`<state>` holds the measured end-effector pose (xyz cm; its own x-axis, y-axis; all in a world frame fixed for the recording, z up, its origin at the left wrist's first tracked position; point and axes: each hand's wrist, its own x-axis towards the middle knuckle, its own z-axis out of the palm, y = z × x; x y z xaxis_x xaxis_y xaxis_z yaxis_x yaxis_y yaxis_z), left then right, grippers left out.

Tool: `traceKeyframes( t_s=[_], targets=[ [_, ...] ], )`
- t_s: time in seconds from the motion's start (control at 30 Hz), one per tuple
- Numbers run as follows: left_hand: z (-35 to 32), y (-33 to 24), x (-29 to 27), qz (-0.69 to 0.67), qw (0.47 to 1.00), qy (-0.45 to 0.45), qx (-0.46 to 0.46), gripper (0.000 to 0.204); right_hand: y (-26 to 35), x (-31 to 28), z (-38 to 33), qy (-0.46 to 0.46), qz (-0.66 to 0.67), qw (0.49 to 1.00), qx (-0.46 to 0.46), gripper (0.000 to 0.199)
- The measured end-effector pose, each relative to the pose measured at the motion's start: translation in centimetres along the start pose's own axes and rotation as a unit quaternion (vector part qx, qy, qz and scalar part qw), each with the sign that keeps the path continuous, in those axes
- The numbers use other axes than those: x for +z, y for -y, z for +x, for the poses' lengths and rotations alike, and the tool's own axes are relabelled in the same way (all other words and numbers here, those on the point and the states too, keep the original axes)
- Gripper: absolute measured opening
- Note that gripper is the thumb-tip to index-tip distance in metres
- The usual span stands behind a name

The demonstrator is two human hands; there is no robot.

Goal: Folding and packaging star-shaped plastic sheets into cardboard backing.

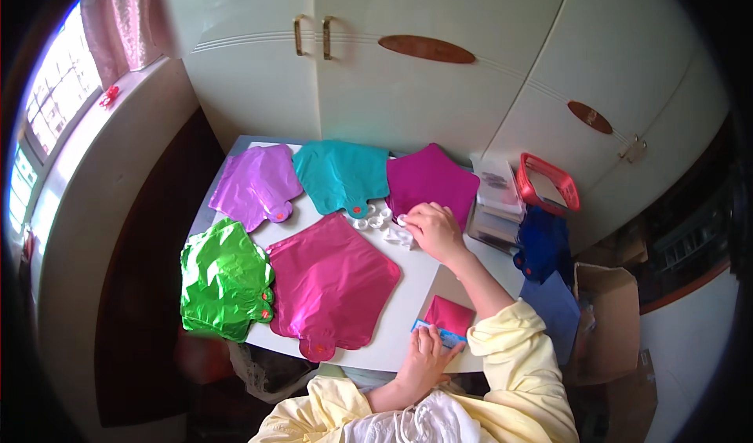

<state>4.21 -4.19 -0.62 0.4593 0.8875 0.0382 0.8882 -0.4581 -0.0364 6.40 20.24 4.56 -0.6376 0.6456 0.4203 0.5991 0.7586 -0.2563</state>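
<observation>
My right hand [435, 230] reaches over the table, its fingers closed in a pinch on a small white coil [402, 219]. Several similar white coils [376, 222] lie beside it, along with a crumpled white piece [400, 237]. Near the front edge, my left hand [423, 361] lies with fingers stretched over the blue-and-white end of a small flat packet [445, 336]. Folded pink foil [449, 316] shows just beyond those fingers. Flat foil balloons are spread out: purple [255, 184], teal [343, 175], magenta [433, 183], green [223, 278] and a large pink one [333, 278].
At the table's right stand a clear plastic container [496, 200], a red basket [547, 183] and dark blue foil [543, 243]. An open cardboard box [604, 317] sits beyond the right edge. Pale cabinets [423, 98] rise behind the table; a window [63, 82] is at left.
</observation>
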Motion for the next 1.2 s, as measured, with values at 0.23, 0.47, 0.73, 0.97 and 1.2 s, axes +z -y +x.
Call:
traceKeyframes(
  t_s=[0.23, 0.47, 0.73, 0.97, 1.2],
  targets=[
    [0.1, -0.3, 0.2, -0.016, 1.000, -0.017, -0.015, 0.092, -2.7, -4.6, -11.7, 0.122, 0.044, 0.991, -0.024, 0.007],
    [0.2, -0.4, 0.5, -0.035, 0.999, -0.030, -0.023, 0.092, -3.7, -4.7, -15.2, 0.192, 0.111, 0.966, 0.133, 0.034],
    [0.2, -0.4, 0.1, -0.030, 0.999, -0.036, -0.018, 0.091, -4.2, -4.5, -14.0, 0.235, 0.142, 0.949, 0.158, 0.045],
    [0.2, -0.4, 0.2, -0.025, 0.998, -0.051, -0.015, 0.093, -4.3, -3.9, -14.3, 0.275, 0.239, 0.919, 0.150, 0.030],
    [0.2, -0.4, 0.2, -0.026, 0.999, -0.030, -0.009, 0.092, -4.0, -4.0, -14.5, 0.265, 0.284, 0.913, 0.129, 0.020]
  ],
)
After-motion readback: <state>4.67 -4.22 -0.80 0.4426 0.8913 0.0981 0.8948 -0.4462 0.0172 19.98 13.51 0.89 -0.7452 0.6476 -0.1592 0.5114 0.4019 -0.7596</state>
